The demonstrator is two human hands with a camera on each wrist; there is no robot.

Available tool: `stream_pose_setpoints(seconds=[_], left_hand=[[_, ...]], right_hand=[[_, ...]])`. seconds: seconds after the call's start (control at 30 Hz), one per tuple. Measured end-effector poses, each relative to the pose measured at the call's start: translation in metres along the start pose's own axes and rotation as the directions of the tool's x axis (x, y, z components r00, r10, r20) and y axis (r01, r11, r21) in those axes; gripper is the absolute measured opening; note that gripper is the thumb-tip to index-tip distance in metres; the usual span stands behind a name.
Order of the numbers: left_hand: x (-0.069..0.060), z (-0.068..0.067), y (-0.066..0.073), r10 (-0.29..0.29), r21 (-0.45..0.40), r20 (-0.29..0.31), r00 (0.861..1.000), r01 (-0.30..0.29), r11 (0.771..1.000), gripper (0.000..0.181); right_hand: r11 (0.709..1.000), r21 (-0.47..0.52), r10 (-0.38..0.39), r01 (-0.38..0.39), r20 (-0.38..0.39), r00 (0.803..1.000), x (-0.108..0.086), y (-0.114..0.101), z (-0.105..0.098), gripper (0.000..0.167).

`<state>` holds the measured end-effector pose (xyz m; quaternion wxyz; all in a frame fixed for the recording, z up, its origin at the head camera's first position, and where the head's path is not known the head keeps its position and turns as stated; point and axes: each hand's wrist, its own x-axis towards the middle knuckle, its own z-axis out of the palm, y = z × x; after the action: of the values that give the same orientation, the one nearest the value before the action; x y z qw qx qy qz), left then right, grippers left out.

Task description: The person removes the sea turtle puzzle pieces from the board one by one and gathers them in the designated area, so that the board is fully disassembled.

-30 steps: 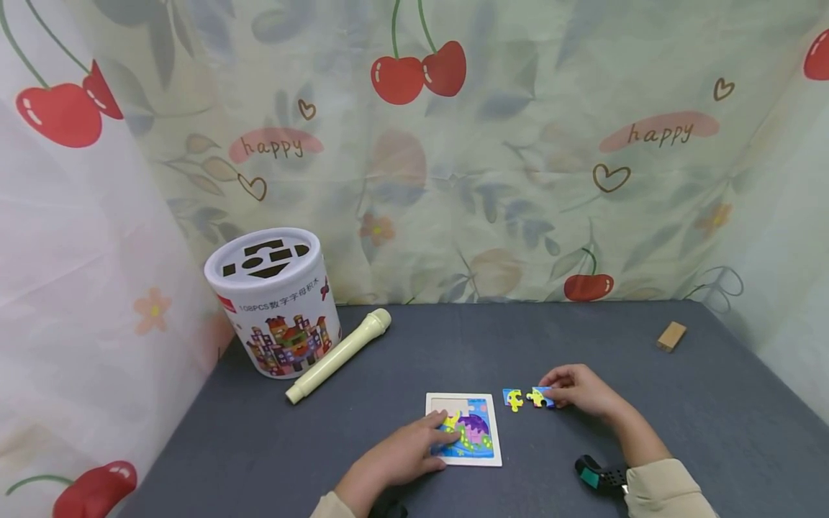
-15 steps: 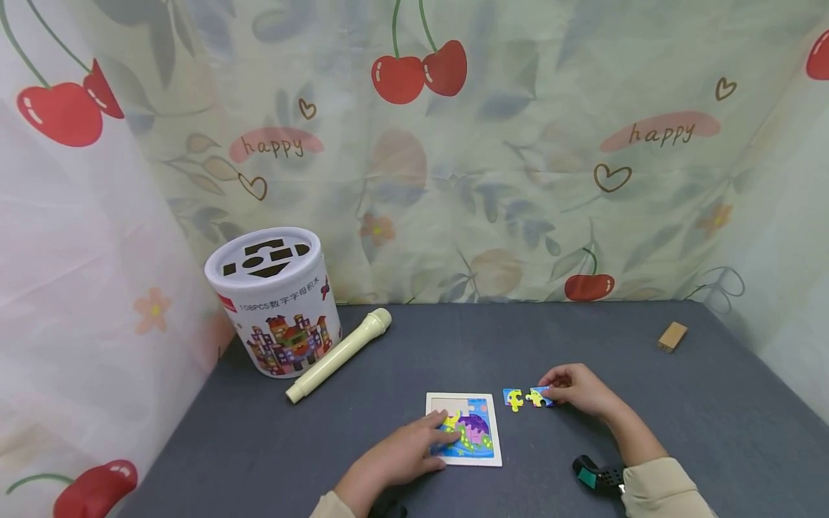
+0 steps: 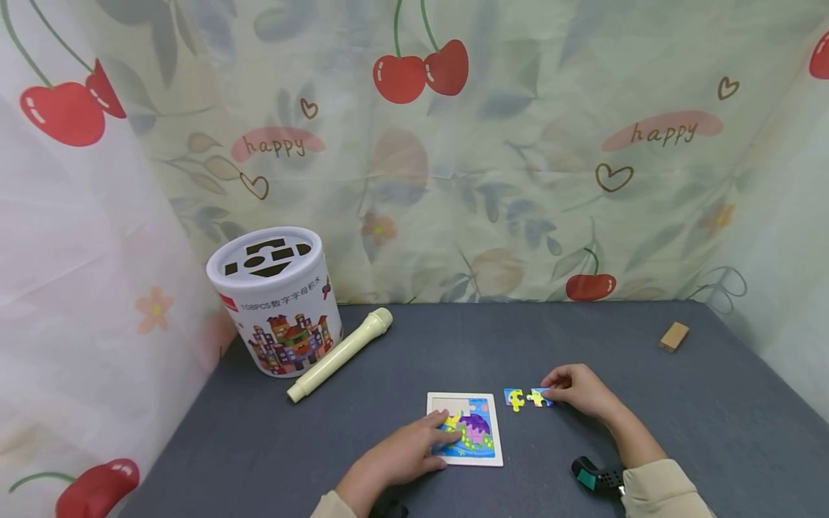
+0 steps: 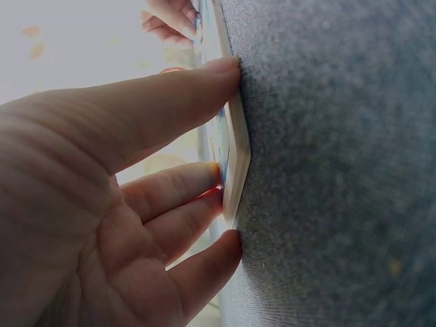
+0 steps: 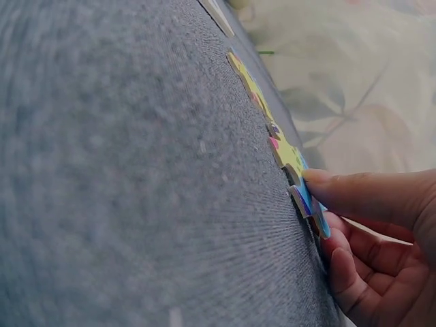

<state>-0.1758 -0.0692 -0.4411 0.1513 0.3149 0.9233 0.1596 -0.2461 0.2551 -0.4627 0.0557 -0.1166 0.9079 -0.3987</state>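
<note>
A square puzzle board (image 3: pixel 497 439) with a pale frame lies at the table's front middle, coloured pieces in it and its upper left part bare. My left hand (image 3: pixel 411 450) rests over its left side, fingers spread; in the left wrist view the thumb and fingertips touch the board's edge (image 4: pixel 238 146). Right of the board lies one loose puzzle piece (image 3: pixel 514 399). Beside it, my right hand (image 3: pixel 583 392) pinches a second piece (image 3: pixel 536 396) by its right end; in the right wrist view this piece (image 5: pixel 289 155) is low against the table, between thumb and fingers.
A white bucket (image 3: pixel 278 309) with shaped holes in its lid stands at the back left, a cream microphone-shaped stick (image 3: pixel 340 355) beside it. A small wooden block (image 3: pixel 674 337) lies at the back right. A black and green strap (image 3: pixel 596 476) is near the right forearm.
</note>
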Motion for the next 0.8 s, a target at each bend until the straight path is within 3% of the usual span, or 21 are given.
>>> stream_pose_setpoints(seconds=[0.2,0.5,0.8], left_hand=[[-0.0002,-0.0008,0.001,-0.01,-0.012,0.005,1.0,0.01,1.0,0.045],[0.0009,-0.0022,0.0011,-0.033,-0.03,0.028,0.999,0.034,0.999,0.046],[0.0018,-0.0014,0.001,-0.033,-0.023,0.031,0.999,0.033,0.999,0.046]], right_hand=[[1.0,-0.019,0.004,-0.004,-0.025,1.0,0.0001,0.0014,0.001,0.014],[0.997,0.008,-0.078,0.077,0.073,0.994,-0.0049,0.0016,-0.006,0.028],[0.994,-0.026,-0.105,0.107,0.056,0.993,-0.005,0.0027,-0.0037,0.024]])
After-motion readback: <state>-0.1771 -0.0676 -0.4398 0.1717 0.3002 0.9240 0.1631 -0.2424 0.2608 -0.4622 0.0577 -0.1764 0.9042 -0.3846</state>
